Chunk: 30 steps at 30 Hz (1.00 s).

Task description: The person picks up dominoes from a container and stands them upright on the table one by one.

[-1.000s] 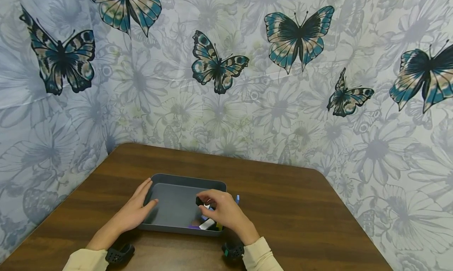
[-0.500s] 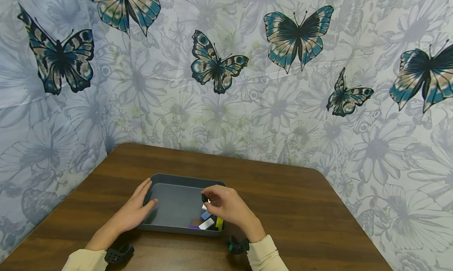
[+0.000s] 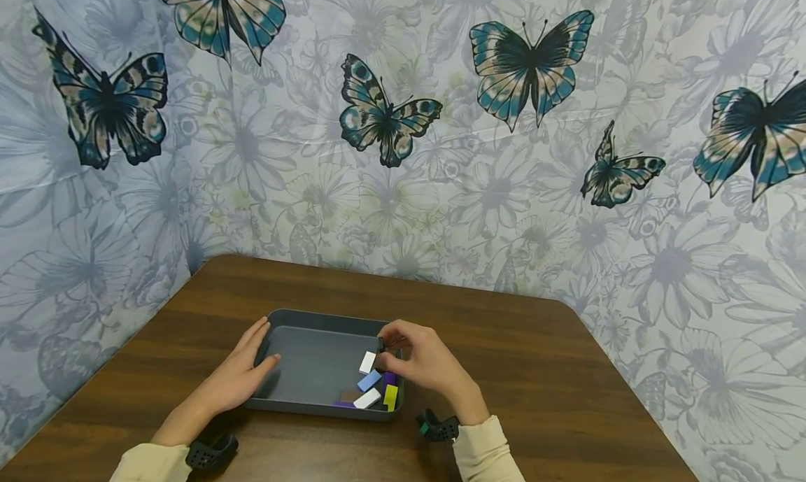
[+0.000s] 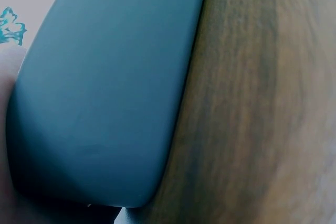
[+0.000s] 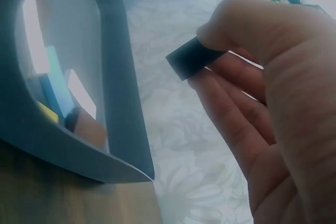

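My right hand [image 3: 425, 356] pinches a small black block [image 5: 191, 59] between thumb and fingertips, above the right end of a grey rectangular tray [image 3: 315, 356]. Blocks lie loosely in that end of the tray: a white block [image 3: 368, 362], a blue block [image 3: 369, 380], a second white block [image 3: 367, 399], a yellow block [image 3: 390, 397], purple pieces [image 3: 389, 379] and a brown one [image 5: 89, 129]. At the tray's left side, my left hand [image 3: 236, 370] rests with fingers straight along the rim and the thumb over it. The left wrist view mostly shows the tray's outer wall [image 4: 105, 93].
The tray stands on a brown wooden table [image 3: 497, 370]. Behind it hangs a pale flowered cloth [image 3: 283, 188] with printed butterflies. Dark bands [image 3: 213, 452] sit at both wrists.
My right hand has moved right with the black block, from over the tray's inside to its right rim. More of the blocks beneath now show. My left hand has stayed put.
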Each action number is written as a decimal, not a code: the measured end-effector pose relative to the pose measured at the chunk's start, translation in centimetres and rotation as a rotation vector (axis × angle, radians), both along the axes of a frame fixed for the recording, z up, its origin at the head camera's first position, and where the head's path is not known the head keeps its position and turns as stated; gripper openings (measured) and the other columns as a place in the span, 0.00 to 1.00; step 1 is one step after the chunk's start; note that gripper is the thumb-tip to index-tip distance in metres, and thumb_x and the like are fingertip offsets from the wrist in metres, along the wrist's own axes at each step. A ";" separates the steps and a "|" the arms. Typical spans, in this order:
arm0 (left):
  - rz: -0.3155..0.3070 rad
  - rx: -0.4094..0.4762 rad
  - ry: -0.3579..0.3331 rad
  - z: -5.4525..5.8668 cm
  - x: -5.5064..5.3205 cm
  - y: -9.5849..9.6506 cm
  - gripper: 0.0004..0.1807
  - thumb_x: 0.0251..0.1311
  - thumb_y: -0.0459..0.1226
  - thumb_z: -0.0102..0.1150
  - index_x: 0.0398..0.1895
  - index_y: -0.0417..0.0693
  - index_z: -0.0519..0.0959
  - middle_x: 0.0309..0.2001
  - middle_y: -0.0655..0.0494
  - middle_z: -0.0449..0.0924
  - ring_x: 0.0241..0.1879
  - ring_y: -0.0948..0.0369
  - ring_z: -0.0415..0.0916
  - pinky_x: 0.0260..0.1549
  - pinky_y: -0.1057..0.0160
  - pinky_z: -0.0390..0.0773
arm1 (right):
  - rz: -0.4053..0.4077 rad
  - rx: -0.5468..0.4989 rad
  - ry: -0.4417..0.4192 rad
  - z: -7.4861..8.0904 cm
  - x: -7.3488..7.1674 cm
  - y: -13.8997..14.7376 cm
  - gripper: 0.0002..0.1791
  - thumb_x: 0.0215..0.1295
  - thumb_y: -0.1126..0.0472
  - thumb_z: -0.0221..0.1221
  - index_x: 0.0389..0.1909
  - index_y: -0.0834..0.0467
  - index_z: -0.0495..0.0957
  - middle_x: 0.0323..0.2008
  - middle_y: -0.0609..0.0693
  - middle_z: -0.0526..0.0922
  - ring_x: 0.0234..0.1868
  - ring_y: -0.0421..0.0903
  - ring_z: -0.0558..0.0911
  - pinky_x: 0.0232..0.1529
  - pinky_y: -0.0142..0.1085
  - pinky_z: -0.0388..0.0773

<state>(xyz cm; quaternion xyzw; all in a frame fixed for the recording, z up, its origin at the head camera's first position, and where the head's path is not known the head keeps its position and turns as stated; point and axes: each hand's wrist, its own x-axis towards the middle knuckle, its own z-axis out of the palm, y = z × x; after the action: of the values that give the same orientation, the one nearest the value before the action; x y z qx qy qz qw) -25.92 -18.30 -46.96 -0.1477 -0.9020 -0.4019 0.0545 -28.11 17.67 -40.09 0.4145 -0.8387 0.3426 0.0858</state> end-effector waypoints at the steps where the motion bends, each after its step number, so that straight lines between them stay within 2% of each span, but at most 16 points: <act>1: 0.001 0.001 -0.002 0.0 0.0 0.0 0.44 0.77 0.45 0.53 0.79 0.25 0.45 0.81 0.30 0.37 0.77 0.28 0.43 0.67 0.26 0.55 | -0.007 0.002 -0.006 0.1 0.0 0.1 0.14 0.66 0.66 0.68 0.51 0.57 0.80 0.45 0.49 0.87 0.45 0.41 0.87 0.50 0.45 0.86; 5: -0.001 0.002 0.000 0.1 0.0 0.0 0.44 0.77 0.45 0.53 0.79 0.25 0.45 0.81 0.30 0.38 0.77 0.28 0.44 0.67 0.26 0.56 | -0.022 -0.005 -0.020 0.3 -0.1 0.7 0.15 0.66 0.66 0.67 0.52 0.55 0.80 0.46 0.49 0.87 0.45 0.42 0.87 0.50 0.45 0.86; 12: 0.002 -0.006 0.002 0.0 0.1 0.0 0.44 0.77 0.45 0.54 0.79 0.25 0.46 0.81 0.30 0.39 0.77 0.29 0.45 0.66 0.27 0.58 | -0.042 -0.020 -0.020 0.6 -0.2 1.6 0.17 0.67 0.67 0.67 0.55 0.55 0.80 0.47 0.51 0.87 0.46 0.42 0.87 0.50 0.39 0.85; 22: 0.000 -0.004 0.013 0.0 0.2 0.0 0.43 0.76 0.44 0.54 0.79 0.25 0.47 0.80 0.30 0.39 0.76 0.29 0.46 0.66 0.27 0.59 | -0.074 -0.079 -0.041 0.2 -0.7 3.0 0.20 0.63 0.73 0.65 0.56 0.59 0.81 0.47 0.52 0.87 0.43 0.45 0.87 0.48 0.46 0.86; 30: -0.001 0.001 0.017 -0.1 0.1 0.0 0.43 0.76 0.44 0.54 0.79 0.25 0.48 0.81 0.30 0.40 0.77 0.29 0.45 0.67 0.27 0.57 | -0.157 -0.091 -0.085 0.4 -0.7 4.3 0.21 0.63 0.72 0.65 0.55 0.52 0.81 0.48 0.52 0.87 0.44 0.45 0.87 0.50 0.42 0.85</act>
<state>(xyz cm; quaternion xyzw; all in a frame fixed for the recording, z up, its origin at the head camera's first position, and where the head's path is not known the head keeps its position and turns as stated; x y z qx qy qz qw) -25.82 -18.29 -47.03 -0.1514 -0.9013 -0.4011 0.0623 -28.85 21.96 -39.73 0.3284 -0.8550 0.3900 0.0955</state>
